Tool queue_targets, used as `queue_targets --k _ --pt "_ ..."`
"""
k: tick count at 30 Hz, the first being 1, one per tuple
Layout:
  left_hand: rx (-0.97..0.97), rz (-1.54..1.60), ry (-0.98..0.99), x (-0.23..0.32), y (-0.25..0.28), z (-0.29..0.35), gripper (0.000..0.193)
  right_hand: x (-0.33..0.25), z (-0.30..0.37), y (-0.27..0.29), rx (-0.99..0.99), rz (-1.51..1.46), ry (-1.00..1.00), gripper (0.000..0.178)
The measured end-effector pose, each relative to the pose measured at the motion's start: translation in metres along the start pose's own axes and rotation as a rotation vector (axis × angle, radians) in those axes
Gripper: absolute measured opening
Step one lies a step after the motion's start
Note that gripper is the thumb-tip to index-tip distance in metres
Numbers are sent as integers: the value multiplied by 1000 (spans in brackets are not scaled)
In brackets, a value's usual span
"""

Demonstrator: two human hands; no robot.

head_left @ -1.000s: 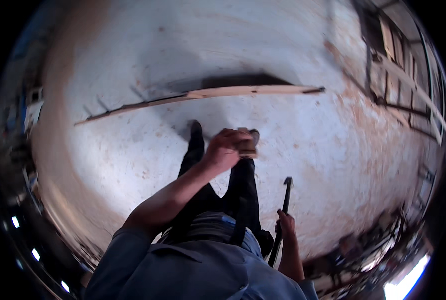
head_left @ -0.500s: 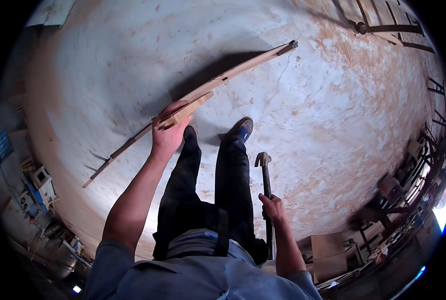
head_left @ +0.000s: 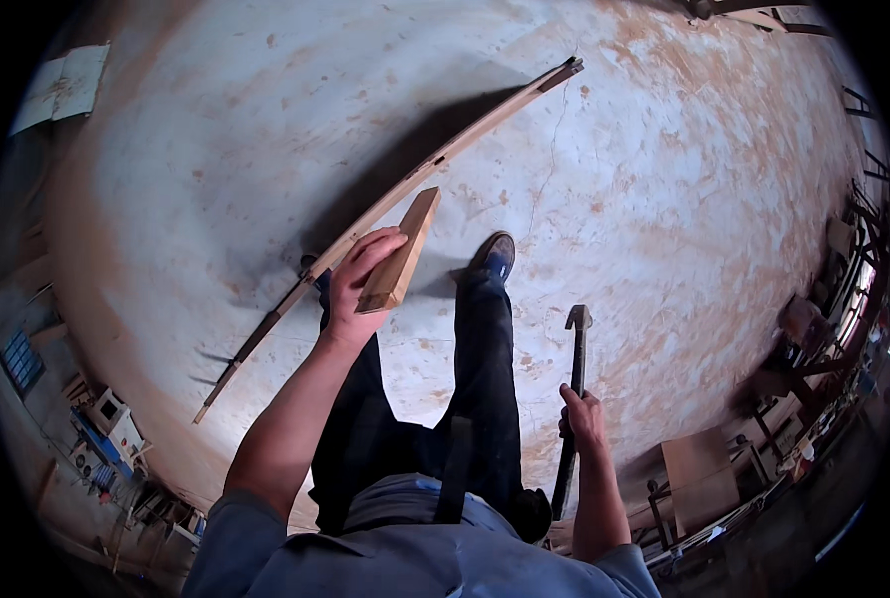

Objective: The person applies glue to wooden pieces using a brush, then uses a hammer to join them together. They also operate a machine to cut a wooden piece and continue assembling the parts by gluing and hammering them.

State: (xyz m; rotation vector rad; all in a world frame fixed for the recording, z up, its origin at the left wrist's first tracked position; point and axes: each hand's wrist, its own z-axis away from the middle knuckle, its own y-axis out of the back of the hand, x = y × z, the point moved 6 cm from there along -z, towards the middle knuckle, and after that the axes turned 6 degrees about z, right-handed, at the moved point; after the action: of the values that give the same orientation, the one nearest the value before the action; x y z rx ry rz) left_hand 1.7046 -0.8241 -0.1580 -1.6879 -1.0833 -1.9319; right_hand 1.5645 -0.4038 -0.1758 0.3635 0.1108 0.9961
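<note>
My left hand [head_left: 358, 282] grips a short wooden block [head_left: 405, 254], held up in front of my left leg with its long axis pointing away from me. My right hand [head_left: 585, 417] is closed round the handle of a claw hammer [head_left: 578, 349], whose metal head points away from me, to the right of my right leg. Beyond the block, a long wooden frame piece [head_left: 485, 122] stretches slantwise over the floor from near left to far right. It has dark joint ends and small slots along it. My left hand hides a part of it.
The pale, stained floor [head_left: 654, 229] has a crack beyond my right shoe [head_left: 495, 254]. Timber and racks line the right side, with a brown board [head_left: 700, 480] at lower right. A white and blue machine [head_left: 109, 424] stands at left. A pale panel [head_left: 63, 85] lies far left.
My left hand has turned the block so it points more directly away and shows a broader face. My right hand has moved right with the hammer. The view has shifted.
</note>
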Motion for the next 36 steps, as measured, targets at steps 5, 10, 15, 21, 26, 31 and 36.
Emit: queue_targets --k 5,10,15,21,26,31,36 --pt "38 147 79 -28 3 -3 38 13 -2 -30 6 -75 -68 35" --pt "99 411 162 -74 -7 -4 37 0 4 -57 -54 65 -85 31" --pt "92 346 162 -96 -14 -8 41 -15 3 -70 -53 209 -84 36" --pt "77 313 200 -110 -20 -6 41 -42 6 -78 -62 252 -67 35" --pt "76 356 252 -116 -19 -5 36 -49 1 -79 -67 237 -66 34" --pt "105 308 208 -113 -13 -10 43 -52 -1 -78 -59 211 -85 33" --pt "88 288 187 -110 -12 -11 36 -52 -4 -77 -72 247 -84 34"
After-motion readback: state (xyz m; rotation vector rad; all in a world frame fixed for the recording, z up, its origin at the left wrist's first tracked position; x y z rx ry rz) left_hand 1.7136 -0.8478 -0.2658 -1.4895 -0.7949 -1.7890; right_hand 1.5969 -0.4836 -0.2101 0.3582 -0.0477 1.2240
